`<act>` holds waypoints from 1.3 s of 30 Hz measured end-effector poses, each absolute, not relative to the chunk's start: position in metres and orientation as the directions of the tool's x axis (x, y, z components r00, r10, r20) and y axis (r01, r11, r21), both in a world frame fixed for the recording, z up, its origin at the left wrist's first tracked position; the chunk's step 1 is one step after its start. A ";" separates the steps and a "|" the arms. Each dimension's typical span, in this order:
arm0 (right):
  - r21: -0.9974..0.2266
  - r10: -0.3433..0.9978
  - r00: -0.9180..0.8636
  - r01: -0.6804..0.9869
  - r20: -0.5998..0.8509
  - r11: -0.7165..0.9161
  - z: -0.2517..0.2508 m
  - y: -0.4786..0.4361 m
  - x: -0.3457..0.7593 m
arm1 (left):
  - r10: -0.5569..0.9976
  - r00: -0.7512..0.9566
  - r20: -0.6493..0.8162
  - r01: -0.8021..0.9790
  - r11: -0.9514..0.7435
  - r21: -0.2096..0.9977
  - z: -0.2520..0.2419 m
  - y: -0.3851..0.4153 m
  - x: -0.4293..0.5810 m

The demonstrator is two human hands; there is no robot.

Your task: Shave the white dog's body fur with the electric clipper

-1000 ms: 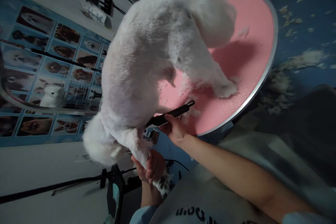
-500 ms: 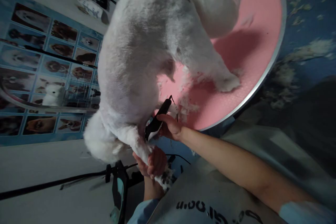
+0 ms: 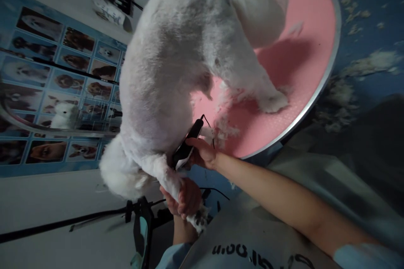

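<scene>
White dog [image 3: 167, 59], likely soft, is just past my hands. My left hand [image 3: 186, 197] wraps its leg [image 3: 160, 169], best held gently; my right hand [image 3: 203, 153] grips the clipper [image 3: 183, 151], probably hard, round its middle.

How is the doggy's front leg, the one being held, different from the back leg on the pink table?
The front leg is gripped by the left hand, off the pink table; no hand touches the back leg, which stands on the table. The black clipper in the right hand is close to the front leg but away from the back leg. The front paw shows dark patches; the back paw looks pale. Both legs have white fur.
</scene>
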State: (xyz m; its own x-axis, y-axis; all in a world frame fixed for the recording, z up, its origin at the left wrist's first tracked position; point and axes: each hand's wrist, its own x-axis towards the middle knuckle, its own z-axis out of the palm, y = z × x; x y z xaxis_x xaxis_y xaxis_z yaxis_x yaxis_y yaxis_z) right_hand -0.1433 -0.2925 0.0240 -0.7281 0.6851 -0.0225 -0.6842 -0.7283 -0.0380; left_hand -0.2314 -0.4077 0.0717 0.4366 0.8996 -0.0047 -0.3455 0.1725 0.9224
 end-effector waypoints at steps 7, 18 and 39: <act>-0.097 0.664 -0.738 -0.674 0.121 -0.732 0.010 -0.285 -0.142 | 0.871 0.490 0.014 -0.405 0.214 0.889 0.068 -0.408 -0.232; -0.190 0.574 -0.727 -0.667 0.376 -0.720 -0.008 -0.280 -0.108 | 0.906 0.417 -0.070 -0.261 0.194 0.946 0.064 -0.411 -0.248; -0.238 0.733 -0.589 -0.808 0.339 -0.539 -0.004 -0.283 -0.092 | 0.823 0.565 0.051 -0.452 0.257 0.854 0.065 -0.401 -0.229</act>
